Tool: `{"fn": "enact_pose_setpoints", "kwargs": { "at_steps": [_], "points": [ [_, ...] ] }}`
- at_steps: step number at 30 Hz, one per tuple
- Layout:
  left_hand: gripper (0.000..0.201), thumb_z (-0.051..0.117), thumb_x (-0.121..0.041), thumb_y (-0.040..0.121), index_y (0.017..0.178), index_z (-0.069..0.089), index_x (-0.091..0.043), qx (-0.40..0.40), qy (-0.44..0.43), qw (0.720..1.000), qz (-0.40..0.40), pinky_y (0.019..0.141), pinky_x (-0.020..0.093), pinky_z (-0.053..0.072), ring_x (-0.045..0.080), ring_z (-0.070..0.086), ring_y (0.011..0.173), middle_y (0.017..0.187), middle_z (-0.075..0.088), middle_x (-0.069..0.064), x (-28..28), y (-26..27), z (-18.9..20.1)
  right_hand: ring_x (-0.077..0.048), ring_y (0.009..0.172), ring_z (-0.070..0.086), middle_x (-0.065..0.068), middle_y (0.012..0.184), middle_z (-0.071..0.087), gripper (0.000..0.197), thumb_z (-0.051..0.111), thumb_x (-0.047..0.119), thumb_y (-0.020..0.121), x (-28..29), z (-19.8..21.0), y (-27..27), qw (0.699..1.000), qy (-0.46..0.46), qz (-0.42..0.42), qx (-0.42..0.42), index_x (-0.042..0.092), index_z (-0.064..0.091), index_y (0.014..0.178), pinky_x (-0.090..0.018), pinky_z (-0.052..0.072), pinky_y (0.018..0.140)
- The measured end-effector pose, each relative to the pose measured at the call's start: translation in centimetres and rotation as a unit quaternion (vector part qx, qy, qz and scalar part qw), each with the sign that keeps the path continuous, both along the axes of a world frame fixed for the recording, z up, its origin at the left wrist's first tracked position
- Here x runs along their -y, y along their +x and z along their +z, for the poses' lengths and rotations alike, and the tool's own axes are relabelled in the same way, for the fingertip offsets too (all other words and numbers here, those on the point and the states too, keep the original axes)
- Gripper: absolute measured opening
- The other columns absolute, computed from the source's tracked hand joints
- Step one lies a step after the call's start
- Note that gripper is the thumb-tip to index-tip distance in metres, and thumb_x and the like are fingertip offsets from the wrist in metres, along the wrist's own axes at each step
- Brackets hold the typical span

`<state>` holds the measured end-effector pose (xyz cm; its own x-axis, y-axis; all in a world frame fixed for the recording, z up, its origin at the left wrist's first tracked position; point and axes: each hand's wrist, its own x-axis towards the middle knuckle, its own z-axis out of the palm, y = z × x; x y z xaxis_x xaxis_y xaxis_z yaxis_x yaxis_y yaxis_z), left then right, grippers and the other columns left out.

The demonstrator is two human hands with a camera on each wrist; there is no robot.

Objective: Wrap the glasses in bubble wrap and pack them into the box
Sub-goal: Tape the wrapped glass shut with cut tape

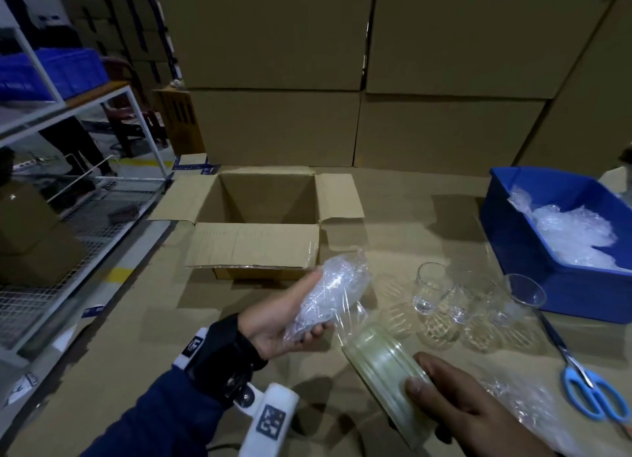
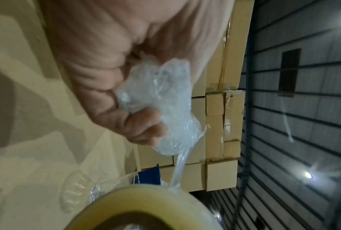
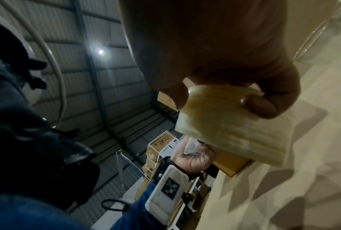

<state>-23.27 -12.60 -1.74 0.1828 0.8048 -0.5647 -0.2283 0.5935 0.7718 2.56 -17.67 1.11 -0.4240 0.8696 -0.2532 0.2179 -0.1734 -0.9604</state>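
Now the left hand [image 1: 280, 314] curls its fingers round the wrapped glass [image 1: 330, 294], at six o'clock from the open box [image 1: 260, 217]; right hand [image 1: 455, 402] pinches the tape roll [image 1: 379, 361] (a distant carton reads "boat" [image 3: 162, 140]), a tape strip joining both.

Matt brown cardboard forms the box [image 1: 254, 248] and covers the bench [image 1: 393, 196], the glasses [image 1: 431, 287] are clear and glossy, the tape [image 1: 384, 361] shiny yellowish film, the bin [image 1: 513, 237] smooth blue plastic
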Motion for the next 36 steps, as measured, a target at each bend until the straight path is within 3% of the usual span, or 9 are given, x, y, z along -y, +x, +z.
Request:
{"fn": "enact_pose_setpoints", "kwargs": {
  "at_steps": [4, 10, 13, 17, 20, 23, 27, 30, 36],
  "points": [
    [0.062, 0.049, -0.063, 0.086, 0.116, 0.062, -0.011, 0.035, -0.001, 0.999, -0.008, 0.043, 0.02, 0.049, 0.013, 0.058, 0.047, 0.074, 0.06, 0.009, 0.3, -0.2, 0.1, 0.004, 0.05, 0.051, 0.015, 0.062, 0.065, 0.015, 0.066, 0.036, 0.074, -0.3, -0.8, -0.2, 1.0, -0.002, -0.006, -0.02, 0.024, 0.065, 0.065, -0.008, 0.039, 0.056],
    [0.053, 0.047, -0.058, 0.09, 0.11, 0.066, -0.012, 0.07, 0.012, 0.997, -0.04, 0.049, 0.022, 0.05, 0.012, 0.057, 0.053, 0.075, 0.062, 0.006, 1.2, 0.2, -0.4, -0.003, 0.061, 0.049, 0.001, 0.075, 0.055, 0.041, 0.066, 0.055, 0.082, -0.8, -2.2, -0.1, 0.999, 0.019, 0.037, -0.015, 0.015, 0.066, 0.087, -0.012, 0.037, 0.058],
    [0.051, 0.048, -0.053, 0.091, 0.11, 0.074, -0.013, 0.054, 0.042, 0.997, -0.031, 0.079, 0.03, 0.048, 0.019, 0.06, 0.086, 0.104, 0.066, 0.014, 1.5, 0.4, -1.0, -0.001, 0.063, 0.053, 0.011, 0.069, 0.06, 0.013, 0.067, 0.04, 0.085, -0.9, -2.4, -0.3, 0.999, 0.013, 0.033, -0.02, 0.027, 0.072, 0.084, -0.01, 0.038, 0.058],
    [0.06, 0.046, -0.056, 0.089, 0.125, 0.065, -0.012, -0.047, 0.06, 0.997, -0.006, 0.11, 0.041, 0.039, 0.027, 0.06, 0.117, 0.126, 0.065, 0.015, 1.6, 0.4, -1.2, 0.0, 0.072, 0.057, 0.012, 0.074, 0.063, 0.014, 0.063, 0.041, 0.086, -1.1, -2.3, -0.4, 0.998, 0.039, 0.054, 0.009, 0.028, 0.069, 0.086, -0.011, 0.04, 0.062],
    [0.08, 0.034, -0.076, 0.087, 0.14, 0.051, -0.019, -0.174, 0.08, 0.98, -0.042, 0.107, 0.046, 0.044, 0.022, 0.062, 0.118, 0.129, 0.064, 0.009, 1.4, 0.4, -1.2, -0.007, 0.092, 0.065, 0.006, 0.094, 0.071, 0.021, 0.061, 0.043, 0.084, -1.4, -2.2, -0.6, 0.996, 0.058, 0.061, 0.023, 0.03, 0.07, 0.097, -0.02, 0.049, 0.081],
    [0.107, 0.041, -0.097, 0.061, 0.138, 0.051, -0.023, -0.277, 0.121, 0.948, -0.101, 0.101, 0.038, 0.048, 0.01, 0.058, 0.113, 0.128, 0.06, -0.005, 1.5, 0.5, -0.5, -0.014, 0.104, 0.064, 0.001, 0.103, 0.07, 0.03, 0.058, 0.043, 0.085, -1.6, -2.3, -0.8, 0.993, 0.075, 0.085, 0.038, 0.025, 0.068, 0.107, -0.03, 0.047, 0.092],
    [0.09, 0.057, -0.091, 0.058, 0.115, 0.064, -0.021, -0.291, 0.159, 0.941, -0.07, 0.098, 0.048, 0.051, 0.022, 0.068, 0.103, 0.111, 0.071, 0.003, 1.2, 0.5, -1.0, -0.004, 0.099, 0.064, 0.006, 0.1, 0.07, 0.015, 0.061, 0.037, 0.091, -1.9, -2.6, -1.0, 0.99, 0.104, 0.083, 0.048, 0.032, 0.07, 0.101, -0.023, 0.047, 0.088],
    [0.078, 0.047, -0.087, 0.068, 0.108, 0.068, -0.023, -0.291, 0.17, 0.938, -0.079, 0.1, 0.047, 0.049, 0.022, 0.067, 0.105, 0.111, 0.072, 0.003, 0.9, 0.9, -1.7, -0.001, 0.101, 0.062, 0.014, 0.102, 0.07, 0.018, 0.06, 0.034, 0.093, -2.0, -3.0, -1.4, 0.986, 0.126, 0.089, 0.065, 0.027, 0.068, 0.107, -0.021, 0.046, 0.087],
    [0.078, 0.067, -0.085, 0.058, 0.103, 0.071, -0.022, -0.297, 0.193, 0.934, -0.041, 0.089, 0.05, 0.055, 0.023, 0.072, 0.093, 0.097, 0.075, 0.001, 0.5, 1.2, -3.0, -0.004, 0.104, 0.062, 0.012, 0.106, 0.07, 0.037, 0.055, 0.049, 0.085, -2.1, -3.7, -2.2, 0.983, 0.143, 0.092, 0.062, 0.027, 0.065, 0.113, -0.03, 0.047, 0.094]
  ]
}}
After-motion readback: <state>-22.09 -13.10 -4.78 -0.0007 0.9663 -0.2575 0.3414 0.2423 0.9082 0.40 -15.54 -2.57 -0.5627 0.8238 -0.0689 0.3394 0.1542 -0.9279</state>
